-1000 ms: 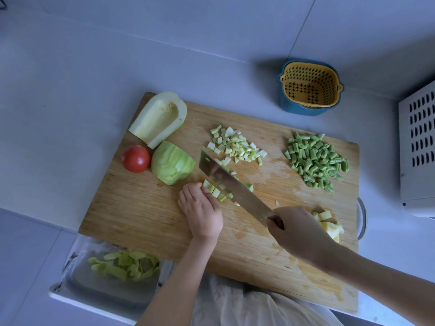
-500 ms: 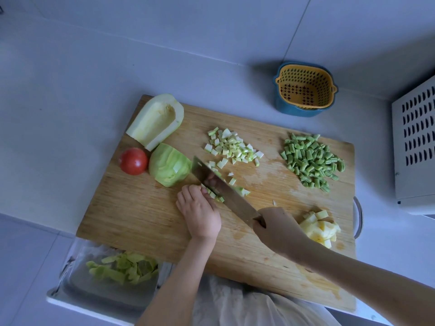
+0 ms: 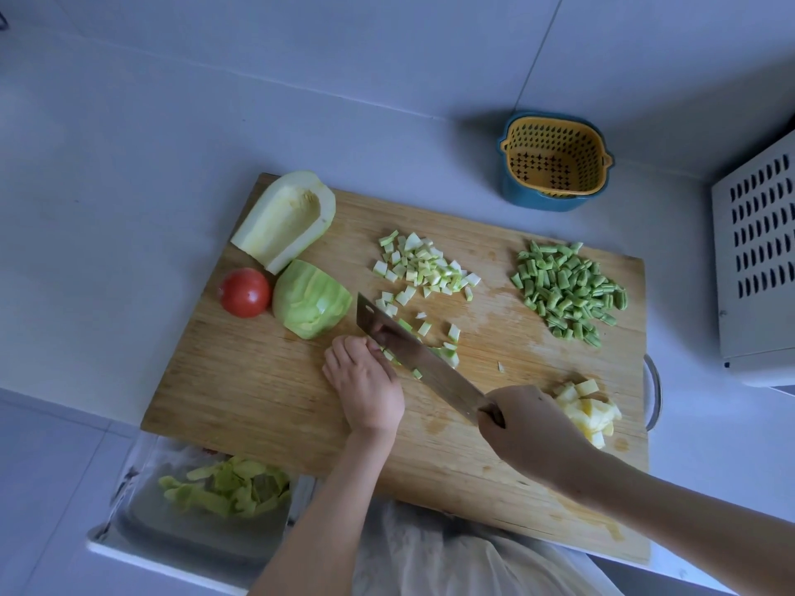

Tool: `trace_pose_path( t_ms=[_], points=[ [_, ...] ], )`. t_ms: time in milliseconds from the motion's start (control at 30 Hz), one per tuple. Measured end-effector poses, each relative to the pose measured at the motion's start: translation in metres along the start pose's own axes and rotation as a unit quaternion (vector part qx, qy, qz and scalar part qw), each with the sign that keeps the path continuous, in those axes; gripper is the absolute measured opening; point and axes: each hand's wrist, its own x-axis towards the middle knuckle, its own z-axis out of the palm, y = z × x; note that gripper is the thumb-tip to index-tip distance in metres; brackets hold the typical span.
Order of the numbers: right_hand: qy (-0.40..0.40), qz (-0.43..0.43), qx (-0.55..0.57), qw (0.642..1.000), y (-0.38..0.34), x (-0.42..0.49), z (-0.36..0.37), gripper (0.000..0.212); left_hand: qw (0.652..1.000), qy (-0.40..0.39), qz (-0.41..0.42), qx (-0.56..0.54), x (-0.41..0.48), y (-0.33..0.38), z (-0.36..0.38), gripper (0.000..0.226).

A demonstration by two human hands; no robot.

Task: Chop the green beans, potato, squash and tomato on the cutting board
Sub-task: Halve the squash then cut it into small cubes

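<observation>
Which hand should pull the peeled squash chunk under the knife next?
Left. The left hand lies just beside the squash chunk, pinning only a small squash strip; the right hand grips the knife handle, farther off.

Pale grey counter (image 3: 129, 174) meets tiled wall (image 3: 387, 32), vented white appliance (image 3: 757, 260) at right.

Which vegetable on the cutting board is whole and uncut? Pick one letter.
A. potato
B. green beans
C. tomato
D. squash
C: the tomato sits round and intact near the left edge of the cutting board, with no cut face showing.
</observation>
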Motion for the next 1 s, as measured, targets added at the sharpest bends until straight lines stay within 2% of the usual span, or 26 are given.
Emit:
trace_pose_path(
  t_ms=[300,433,567,700,833,900,1000],
  points=[
    [0.000,0.014,-0.048,0.999,-0.012,0.014,0.009,0.028,1.000,-0.016,-0.009,0.012,0.000,0.001,-0.002,0.008],
    [-0.011,0.002,-0.006,1.000,-0.006,0.018,0.006,0.031,1.000,-0.022,-0.005,0.008,0.002,0.005,-0.005,0.012],
    [0.014,-0.015,0.004,1.000,0.005,0.010,-0.010,0.031,0.999,-0.039,0.018,-0.030,0.006,0.004,-0.013,0.006],
    [0.044,-0.025,0.004,0.999,0.007,0.002,-0.033,0.030,0.995,-0.067,0.041,-0.066,0.020,0.002,-0.026,0.016],
    [0.055,-0.033,0.005,0.998,0.004,-0.005,-0.047,0.016,0.993,-0.013,0.031,-0.112,0.036,0.006,-0.040,0.022],
    [0.047,-0.036,0.022,0.998,0.002,-0.008,-0.051,0.013,0.988,0.015,0.077,-0.130,0.040,0.011,-0.044,0.023],
    [-0.011,-0.014,0.142,0.990,-0.001,-0.008,-0.055,0.019,0.968,-0.017,0.228,-0.106,0.031,0.020,-0.035,0.028]
  ],
)
